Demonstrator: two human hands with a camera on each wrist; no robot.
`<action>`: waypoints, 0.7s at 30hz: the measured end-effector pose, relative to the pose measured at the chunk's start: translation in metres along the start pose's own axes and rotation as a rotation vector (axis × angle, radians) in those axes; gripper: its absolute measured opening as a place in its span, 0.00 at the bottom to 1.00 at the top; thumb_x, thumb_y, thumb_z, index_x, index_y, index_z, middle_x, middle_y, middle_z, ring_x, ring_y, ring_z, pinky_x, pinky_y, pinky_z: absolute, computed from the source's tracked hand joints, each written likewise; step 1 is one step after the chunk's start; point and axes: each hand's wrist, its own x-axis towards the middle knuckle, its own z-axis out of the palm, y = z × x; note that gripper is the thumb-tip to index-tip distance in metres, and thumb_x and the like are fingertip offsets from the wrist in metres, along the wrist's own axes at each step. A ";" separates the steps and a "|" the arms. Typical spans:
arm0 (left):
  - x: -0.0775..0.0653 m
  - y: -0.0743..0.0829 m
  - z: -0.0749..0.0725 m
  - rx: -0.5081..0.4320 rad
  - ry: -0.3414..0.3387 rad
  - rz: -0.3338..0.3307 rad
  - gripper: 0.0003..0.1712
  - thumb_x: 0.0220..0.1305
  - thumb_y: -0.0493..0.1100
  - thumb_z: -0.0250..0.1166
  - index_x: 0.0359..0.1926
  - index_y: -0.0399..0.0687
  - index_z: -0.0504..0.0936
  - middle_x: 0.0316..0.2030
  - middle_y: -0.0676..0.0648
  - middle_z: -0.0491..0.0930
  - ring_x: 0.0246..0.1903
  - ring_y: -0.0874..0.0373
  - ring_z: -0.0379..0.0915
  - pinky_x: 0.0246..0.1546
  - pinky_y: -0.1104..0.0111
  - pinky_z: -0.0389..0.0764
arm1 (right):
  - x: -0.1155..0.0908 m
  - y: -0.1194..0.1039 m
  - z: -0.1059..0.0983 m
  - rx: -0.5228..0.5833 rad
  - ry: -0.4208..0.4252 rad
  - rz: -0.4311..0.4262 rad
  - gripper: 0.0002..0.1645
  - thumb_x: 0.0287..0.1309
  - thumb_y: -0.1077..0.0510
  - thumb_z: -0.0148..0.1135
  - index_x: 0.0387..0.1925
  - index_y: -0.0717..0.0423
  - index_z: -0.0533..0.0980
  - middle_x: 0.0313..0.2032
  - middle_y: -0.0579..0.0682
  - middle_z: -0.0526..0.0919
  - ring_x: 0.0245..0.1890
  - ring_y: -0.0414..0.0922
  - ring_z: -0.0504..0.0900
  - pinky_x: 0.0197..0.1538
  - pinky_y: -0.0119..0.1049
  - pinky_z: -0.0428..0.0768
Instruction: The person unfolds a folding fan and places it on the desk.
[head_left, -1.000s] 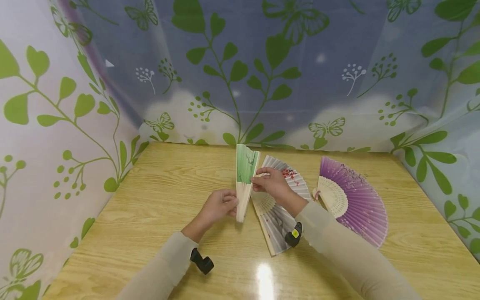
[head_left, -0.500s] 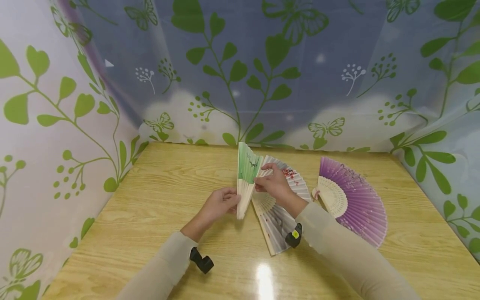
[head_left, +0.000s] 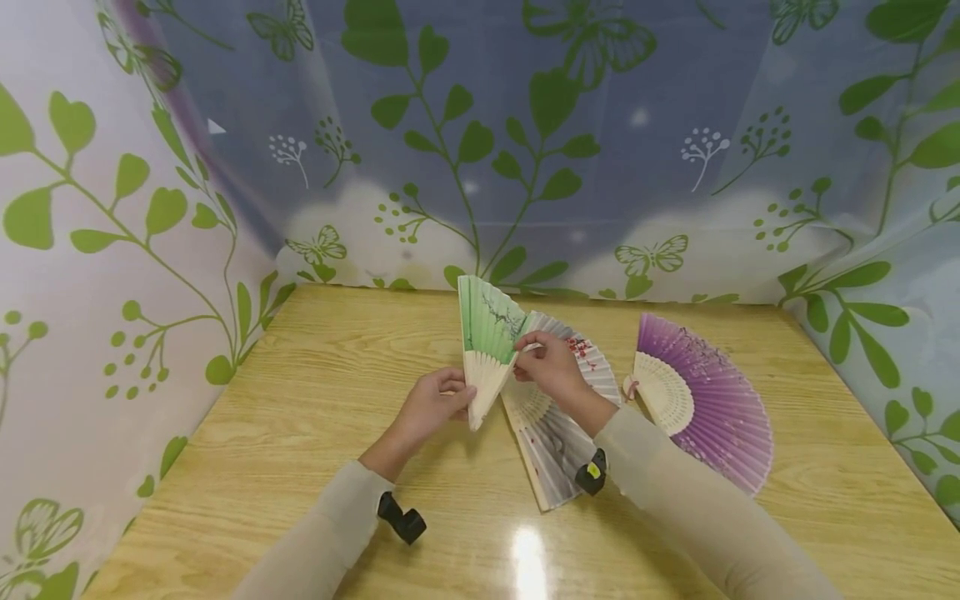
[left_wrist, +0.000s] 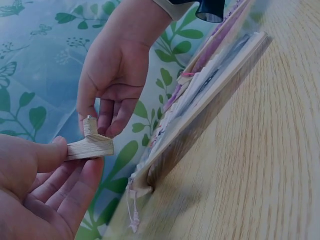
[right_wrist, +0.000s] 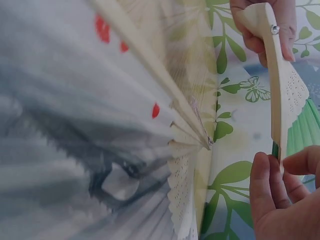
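A green folding fan [head_left: 491, 321] with pale ribs is partly spread above the table. My left hand [head_left: 431, 406] pinches it near the pivot end, thumb on one side and fingers behind. With thumb and fingers, my right hand [head_left: 551, 367] pinches the fan's right outer rib. In the left wrist view the stacked ribs [left_wrist: 92, 148] sit between the left thumb and fingers. A metal pivot pin [right_wrist: 274, 30] shows in the right wrist view. Under my right hand lies a spread grey-white folding fan [head_left: 558, 446] with red blossoms, partly hidden by the hand.
A spread purple folding fan [head_left: 727, 408] lies at the right, its pink cord [head_left: 631, 387] by the pivot. The wooden table [head_left: 300, 375] ends at a leaf-patterned curtain [head_left: 480, 150] behind and at both sides. Each wrist carries a small black camera [head_left: 402, 518].
The green fan has spread wider, from a narrow wedge to a broader one. Its left edge has swung to the left, and its pivot end has risen slightly.
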 end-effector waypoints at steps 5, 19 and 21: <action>0.001 -0.001 -0.002 -0.028 0.012 0.015 0.12 0.67 0.32 0.60 0.50 0.28 0.76 0.38 0.39 0.80 0.33 0.57 0.80 0.38 0.57 0.84 | 0.000 0.002 -0.002 -0.188 0.000 -0.084 0.11 0.56 0.69 0.60 0.42 0.60 0.77 0.28 0.52 0.82 0.30 0.45 0.81 0.40 0.43 0.82; 0.006 0.000 -0.013 -0.065 0.081 -0.020 0.15 0.68 0.32 0.59 0.53 0.28 0.75 0.39 0.39 0.79 0.33 0.59 0.79 0.38 0.63 0.84 | -0.002 0.005 -0.009 -0.465 0.017 -0.260 0.06 0.56 0.62 0.68 0.37 0.55 0.80 0.28 0.49 0.84 0.31 0.46 0.82 0.37 0.42 0.80; 0.007 -0.001 -0.014 -0.073 0.090 -0.027 0.15 0.69 0.33 0.59 0.53 0.27 0.74 0.39 0.40 0.79 0.33 0.60 0.78 0.38 0.63 0.84 | -0.004 0.005 -0.010 -0.513 0.014 -0.303 0.05 0.56 0.62 0.68 0.35 0.55 0.80 0.28 0.49 0.84 0.30 0.45 0.82 0.36 0.42 0.80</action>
